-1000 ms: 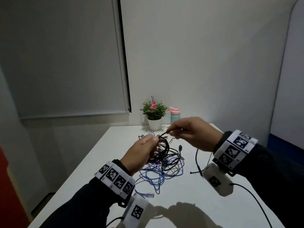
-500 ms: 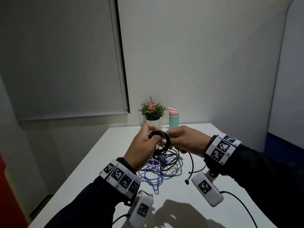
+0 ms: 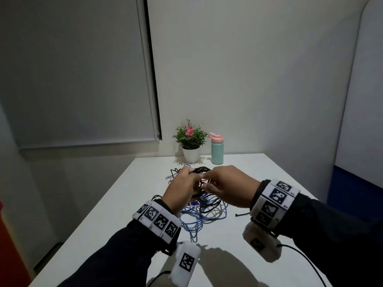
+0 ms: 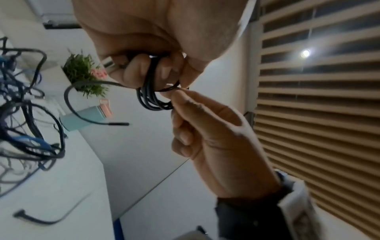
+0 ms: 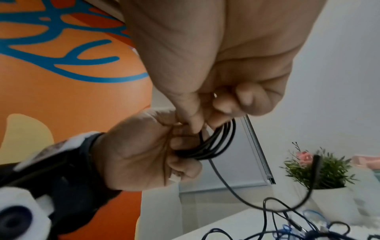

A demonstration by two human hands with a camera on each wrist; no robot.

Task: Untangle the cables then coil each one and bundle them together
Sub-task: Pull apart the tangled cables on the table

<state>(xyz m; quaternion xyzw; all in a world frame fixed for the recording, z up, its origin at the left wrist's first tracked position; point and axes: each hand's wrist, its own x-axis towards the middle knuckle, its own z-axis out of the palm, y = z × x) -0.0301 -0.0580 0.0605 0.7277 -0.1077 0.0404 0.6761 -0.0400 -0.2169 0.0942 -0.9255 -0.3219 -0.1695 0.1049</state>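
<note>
Nearest, the left hand [image 3: 182, 189] grips a nearly finished black cable coil [image 4: 153, 95] while the right hand [image 3: 226, 187] pinches its last turn, and beyond, on the worktop [image 3: 259, 172], the blue-and-black cable tangle [image 3: 199, 212] looks still unsorted.

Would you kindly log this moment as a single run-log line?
phase: coiling | left hand: grips black cable coil | right hand: pinches coil strand | blue and black tangle: on table

No readable text — wristbands [image 3: 157, 220] carry black-white square marker patterns only.
</note>
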